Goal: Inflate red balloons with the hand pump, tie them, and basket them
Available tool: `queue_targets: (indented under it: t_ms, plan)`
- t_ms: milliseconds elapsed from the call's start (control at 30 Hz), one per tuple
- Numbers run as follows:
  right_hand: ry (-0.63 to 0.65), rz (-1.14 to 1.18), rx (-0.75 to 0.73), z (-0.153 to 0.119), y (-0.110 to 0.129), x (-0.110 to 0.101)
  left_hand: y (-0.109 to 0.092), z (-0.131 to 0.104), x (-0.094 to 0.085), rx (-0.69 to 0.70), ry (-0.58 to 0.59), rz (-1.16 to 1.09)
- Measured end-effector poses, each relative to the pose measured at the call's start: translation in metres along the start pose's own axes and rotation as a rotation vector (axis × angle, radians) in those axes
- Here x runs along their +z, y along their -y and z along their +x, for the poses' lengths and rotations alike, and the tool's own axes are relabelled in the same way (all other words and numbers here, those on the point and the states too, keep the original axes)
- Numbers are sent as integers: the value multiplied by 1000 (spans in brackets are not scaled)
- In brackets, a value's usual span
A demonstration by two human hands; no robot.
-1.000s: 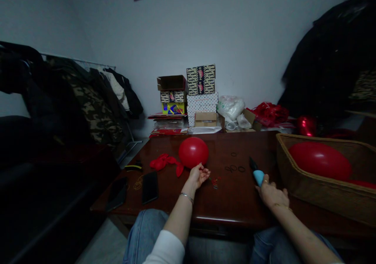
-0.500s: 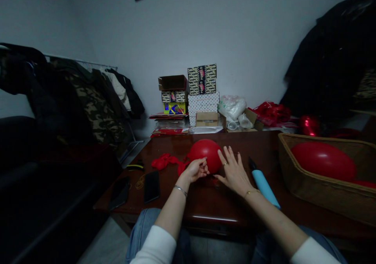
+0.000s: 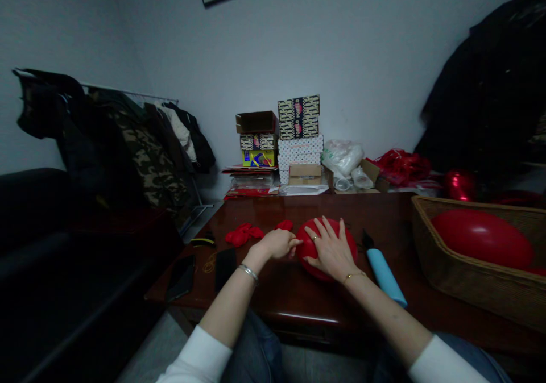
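Note:
A round, inflated red balloon [image 3: 307, 266] sits on the dark wooden table in front of me. My right hand [image 3: 331, 251] lies spread over its top, palm down with fingers apart. At the balloon's left side my left hand [image 3: 279, 244] is closed, its fingertips pinching the balloon's edge, where the neck seems to be; the grip itself is partly hidden. Left of that hand lie limp red balloons [image 3: 242, 234], and another red piece [image 3: 285, 224] shows just behind it. A light-blue balloon pump [image 3: 386, 276] with a black nozzle rests to the right of my right hand.
A wicker basket [image 3: 473, 275] holding an inflated red balloon [image 3: 482, 236] stands at the right. At the left are two dark phones [image 3: 181, 278] [image 3: 225, 266], yellow-black pliers [image 3: 203, 241] and thin yellow loops [image 3: 209, 263]. Stacked boxes [image 3: 300, 158] stand beyond the table's back edge.
The balloon has shifted right and nearer to me. My right hand has come from beside it to lie on top. My left hand has turned, knuckles up, at its left side.

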State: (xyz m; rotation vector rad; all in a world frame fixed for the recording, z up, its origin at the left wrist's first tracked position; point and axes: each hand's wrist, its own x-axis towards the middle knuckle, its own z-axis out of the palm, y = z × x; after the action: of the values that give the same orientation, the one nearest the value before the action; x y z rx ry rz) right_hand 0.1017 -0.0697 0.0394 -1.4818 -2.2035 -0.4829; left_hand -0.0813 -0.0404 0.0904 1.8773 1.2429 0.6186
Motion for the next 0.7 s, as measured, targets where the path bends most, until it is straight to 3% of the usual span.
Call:
queue_targets:
  t_ms: [67, 133, 333, 500, 600, 700]
  plan:
    - [7, 22, 41, -2, 3, 0, -2, -3, -2, 58, -195, 6]
    - [13, 63, 76, -3, 4, 1, -4, -7, -2, 99, -291, -31]
    - [139, 297, 89, -1, 0, -1, -12, -19, 10, 220, -231, -389]
    - [262, 511, 106, -1, -2, -6, -6, -25, 22, 259, -172, -490]
    - [216, 532, 134, -5, -1, -4, 6, -24, 26, 187, -281, -546]
    - [80, 476, 157, -11, 3, 2, 16, -23, 29, 84, -434, -577]
